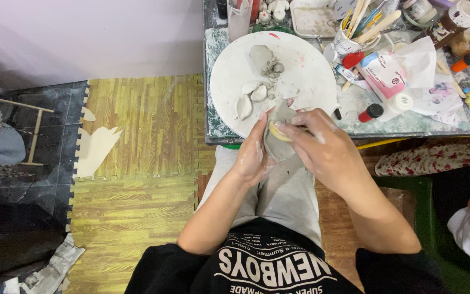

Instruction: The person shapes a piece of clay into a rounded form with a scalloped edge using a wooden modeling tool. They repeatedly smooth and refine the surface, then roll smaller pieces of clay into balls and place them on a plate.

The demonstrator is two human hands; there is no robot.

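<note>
Far left: a wooden frame [31, 130] stands on dark tile, partly cut by the picture edge; beside it a yellow wood-grain foam mat [137, 163] with a pale torn patch.

Left hand [254, 155]: forearm rises from the lap, wrist bent inward, fingers curled and closed around the left side of a flat grey clay piece [278, 142]. Palm dusted white.

The clay piece sits between both hands, just in front of the table's near edge, above the knees. Its lower part is visible; its upper right is covered by fingers.

Right hand [322, 147]: forearm comes in from lower right, hand arched over the clay, fingertips pinched on a small yellowish object [279, 132] pressed against the clay. What that object is cannot be made out.

Behind: white round board [300, 71] on the table, carrying leaf-shaped clay bits [251, 98]. Right of it, a cup of tools [349, 38] and bottles, crowded and partly cut off at top.
</note>
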